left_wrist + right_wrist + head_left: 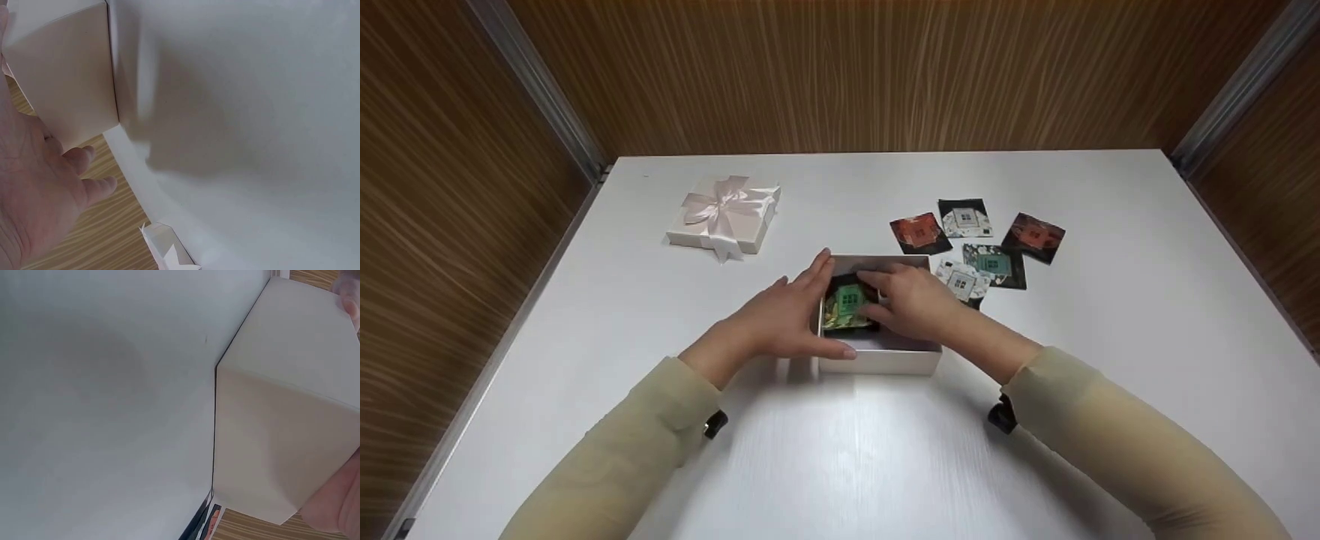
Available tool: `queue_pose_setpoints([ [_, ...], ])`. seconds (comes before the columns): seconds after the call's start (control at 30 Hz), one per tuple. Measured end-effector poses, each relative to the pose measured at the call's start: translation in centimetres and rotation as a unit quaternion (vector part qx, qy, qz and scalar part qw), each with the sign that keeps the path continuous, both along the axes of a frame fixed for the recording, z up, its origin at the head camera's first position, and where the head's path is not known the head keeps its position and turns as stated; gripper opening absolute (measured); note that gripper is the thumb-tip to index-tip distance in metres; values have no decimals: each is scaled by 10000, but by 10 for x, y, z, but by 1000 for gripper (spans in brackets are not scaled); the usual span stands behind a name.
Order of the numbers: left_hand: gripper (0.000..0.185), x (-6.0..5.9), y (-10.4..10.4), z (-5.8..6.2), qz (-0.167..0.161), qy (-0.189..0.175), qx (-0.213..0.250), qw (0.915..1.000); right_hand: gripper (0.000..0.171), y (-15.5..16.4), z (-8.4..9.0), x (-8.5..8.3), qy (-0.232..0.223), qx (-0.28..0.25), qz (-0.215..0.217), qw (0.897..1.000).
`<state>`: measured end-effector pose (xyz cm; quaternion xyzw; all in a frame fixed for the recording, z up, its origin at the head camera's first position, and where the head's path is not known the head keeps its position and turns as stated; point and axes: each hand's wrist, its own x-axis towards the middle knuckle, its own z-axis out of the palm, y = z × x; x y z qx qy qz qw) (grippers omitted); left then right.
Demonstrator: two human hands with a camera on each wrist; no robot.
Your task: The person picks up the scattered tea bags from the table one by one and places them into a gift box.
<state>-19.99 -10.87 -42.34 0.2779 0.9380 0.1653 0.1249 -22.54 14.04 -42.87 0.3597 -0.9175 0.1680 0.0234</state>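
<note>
- The left hand (784,319) lies against the left outer wall of the open white box (885,358), fingers straight and spread a little along the wall, index tip up at the far corner, thumb low along the near corner; it braces the box rather than curling around it.
- From the left wrist camera, the same palm (34,191) sits flat by the box wall (64,84), fingers relaxed and extended.
- The right hand (911,300) reaches over the rim into the box, fingers bent down onto a green and gold packet (846,306) lying inside; whether it pinches the packet or only presses on it, the view cannot tell.
- The right wrist camera shows only the box's outer side (281,439) and a bit of the hand's edge at the frame border.
- The box stands at the middle of the white table (840,450), directly in front of the person.
- Just right of the box lies a loose cluster of small printed packets (982,240), red, black, white and teal, some overlapping.
- Far left, well apart, sits the white lid with a pale pink ribbon bow (725,214).
- Both sleeves are beige.
- Wood-grain panels (840,75) wall in the table on three sides, with metal strips in the corners.
</note>
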Motion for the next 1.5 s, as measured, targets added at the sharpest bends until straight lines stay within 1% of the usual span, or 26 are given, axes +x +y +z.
queue_pose_setpoints([
  [0.13, 142, 0, -1, 0, -8, -23, 45, 10000, 52, 6, 4, 1, 87, -803, -23, 9967],
  [0.2, 142, 0, -1, 0, 8, -59, 45, 10000, 49, 12, 9, 0, 159, -1190, -134, 9927],
  [0.27, 143, 0, -2, 0, 25, -81, 52, 10000, 46, 22, 16, -4, 236, -1620, -184, 9863],
  [0.33, 145, 0, -2, 1, 39, -97, 29, 9999, 45, 35, 23, -10, 403, -1934, -333, 9797],
  [0.43, 146, 1, -1, 1, 48, -112, 5, 9999, 44, 62, 32, -21, 536, -2149, -731, 9724],
  [0.53, 146, 1, 1, 0, 50, -125, -19, 9999, 47, 92, 38, -32, 487, -2098, -1352, 9671],
  [0.67, 146, 1, 2, -1, 75, -144, -44, 9999, 53, 132, 42, -45, 173, -2009, -2044, 9579],
  [0.8, 145, 1, 1, 0, 75, -154, -31, 9998, 65, 167, 42, -56, -294, -1911, -2551, 9474],
  [0.97, 144, 1, -1, -1, 75, -126, 12, 9999, 80, 199, 32, -68, -948, -1929, -2980, 9301],
  [1.1, 144, 0, -1, -1, 68, -95, 26, 9999, 87, 219, 18, -75, -1358, -2024, -3162, 9168],
  [1.33, 146, 1, 0, -2, 66, -149, -7, 9999, 91, 244, -4, -82, -1977, -2149, -3219, 9006],
  [1.43, 146, 1, 0, -1, 88, -159, -25, 9998, 93, 247, -12, -85, -2267, -2149, -3161, 8958],
  [1.5, 146, 0, -1, 0, 92, -154, -16, 9998, 96, 247, -16, -88, -2374, -2073, -3141, 8956],
])
